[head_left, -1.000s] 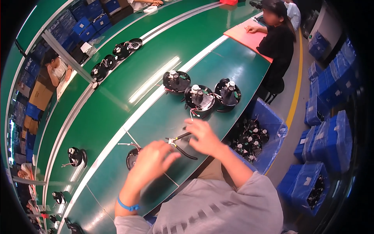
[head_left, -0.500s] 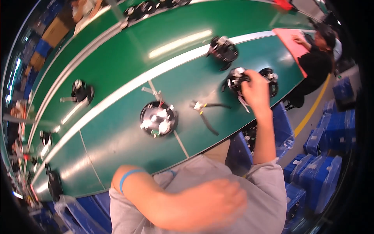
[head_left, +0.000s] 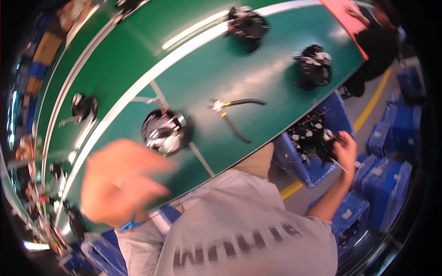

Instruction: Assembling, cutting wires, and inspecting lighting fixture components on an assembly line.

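Observation:
Over the blue bin (head_left: pixel 340 110), at the right of the table, my right hand (head_left: pixel 346 154) grips a black round assembly (head_left: pixel 327 148) with a pale strip hanging from it. My left hand (head_left: pixel 122 179), smeared by motion, hangs above the table's front left with thumb and fingers apart and nothing visible in it. The nearest thing to it is a shiny black round assembly (head_left: pixel 165 131) with a pale wire end. Cutting pliers (head_left: pixel 224 108) with black and yellow handles lie spread in the middle of the table.
More black assemblies stand on the green table at the far middle (head_left: pixel 248 30) and right (head_left: pixel 314 69). Another sits on the far-side strip (head_left: pixel 84 108). Small black parts fill the blue bin. Blue crates (head_left: pixel 389 184) stand at right; a person (head_left: pixel 377 50) sits beyond a pink board (head_left: pixel 346 18).
My right hand has carried the black assembly from the table down to the blue bin. My left hand has swung from my chest out to the left. The view has shifted.

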The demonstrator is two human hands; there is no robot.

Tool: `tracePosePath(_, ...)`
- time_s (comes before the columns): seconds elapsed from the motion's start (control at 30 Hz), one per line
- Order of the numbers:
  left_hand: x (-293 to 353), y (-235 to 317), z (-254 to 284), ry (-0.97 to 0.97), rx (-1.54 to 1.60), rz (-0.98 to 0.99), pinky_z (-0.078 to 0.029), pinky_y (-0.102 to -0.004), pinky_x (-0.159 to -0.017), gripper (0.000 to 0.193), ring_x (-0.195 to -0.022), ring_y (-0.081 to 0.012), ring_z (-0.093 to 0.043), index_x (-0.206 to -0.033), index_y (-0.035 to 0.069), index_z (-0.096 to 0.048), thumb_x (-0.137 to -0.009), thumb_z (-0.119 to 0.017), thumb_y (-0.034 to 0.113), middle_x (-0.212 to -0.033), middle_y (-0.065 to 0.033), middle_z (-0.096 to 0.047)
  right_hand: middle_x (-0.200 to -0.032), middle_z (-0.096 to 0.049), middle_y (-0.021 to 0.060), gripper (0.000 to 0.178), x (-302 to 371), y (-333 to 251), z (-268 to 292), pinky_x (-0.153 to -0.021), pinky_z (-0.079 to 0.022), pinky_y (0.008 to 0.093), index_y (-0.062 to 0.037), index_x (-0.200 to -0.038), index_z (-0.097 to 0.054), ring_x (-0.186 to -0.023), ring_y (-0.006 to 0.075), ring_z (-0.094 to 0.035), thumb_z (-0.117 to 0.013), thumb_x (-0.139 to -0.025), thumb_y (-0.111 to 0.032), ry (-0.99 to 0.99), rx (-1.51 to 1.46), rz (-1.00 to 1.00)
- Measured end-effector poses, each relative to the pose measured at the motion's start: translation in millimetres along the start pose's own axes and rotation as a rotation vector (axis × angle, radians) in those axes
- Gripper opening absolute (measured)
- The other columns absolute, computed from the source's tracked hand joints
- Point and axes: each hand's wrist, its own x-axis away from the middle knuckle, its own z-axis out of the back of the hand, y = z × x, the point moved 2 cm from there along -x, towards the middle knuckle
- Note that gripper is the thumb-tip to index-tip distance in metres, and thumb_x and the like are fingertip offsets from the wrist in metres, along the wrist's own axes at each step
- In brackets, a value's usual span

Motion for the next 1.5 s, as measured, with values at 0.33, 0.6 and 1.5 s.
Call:
tracePosePath(0.33, 164.4, -310.5, 91.2, 0.978, 1.451, 0.545, -0.043, -0.0229, -0.053, 0.051, -0.074, -0.0168, -0.055, -0.106, 0.001, -0.051, -0.087, -0.065, 0.046, -0.093, -0.0100, -0.057, -0.083, -0.064, 0.0228, 0.023, -105.8, 58.2, -173.2, -0.070, -0.051, 0.0427, 0.0015, -0.097, -0.062, -0.079, 0.0376, -0.065, -0.055, -0.075, 0.003, 0.345, 0.020, 0.029)
tracePosePath(0.6, 117.3, -342.5, 135.2, 0.896, 1.246, 0.262, -0.037, -0.0376, -0.111, 0.049, -0.130, -0.0290, -0.043, -0.138, 0.000, -0.040, -0.099, -0.049, 0.028, -0.144, -0.0142, -0.040, -0.096, -0.065, 0.0245, 0.028, -187.9, 148.8, -268.0, -0.082, -0.052, 0.0476, -0.0057, -0.099, -0.067, -0.090, 0.0390, -0.064, -0.060, -0.077, -0.021, 0.207, 0.129, 0.343)
tracePosePath(1.5, 299.8, -272.1, 61.0, 1.476, 1.186, 0.386, -0.044, -0.0355, -0.105, 0.044, -0.122, -0.0276, -0.050, -0.131, -0.003, -0.046, -0.094, -0.054, 0.019, -0.132, -0.0162, -0.051, -0.103, -0.062, 0.0254, 0.031, -105.0, 58.1, -251.4, -0.080, -0.050, 0.0440, -0.0004, -0.106, -0.061, -0.095, 0.0394, -0.061, -0.056, -0.078, -0.014, -0.023, 0.357, 0.397)
